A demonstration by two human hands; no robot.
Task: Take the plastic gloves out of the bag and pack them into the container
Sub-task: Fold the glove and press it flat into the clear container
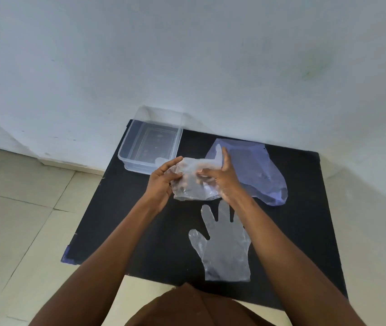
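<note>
A crumpled clear plastic glove [190, 182] is held up between both hands above the black mat. My left hand [161, 182] grips its left side and my right hand [222, 177] pinches its right side. A second clear plastic glove [224, 248] lies flat on the mat, fingers pointing away, partly under my right forearm. The bluish translucent bag [257, 170] lies to the right, behind my right hand. The clear rectangular container [126, 151] stands open at the mat's far left corner; it looks empty inside.
The black mat [121, 220] lies on a pale tiled floor [18, 220] and reaches a white wall [187, 67] at the back. A clear lid [161, 115] leans against the wall behind the container. My brown clothing [187, 307] shows at the bottom edge.
</note>
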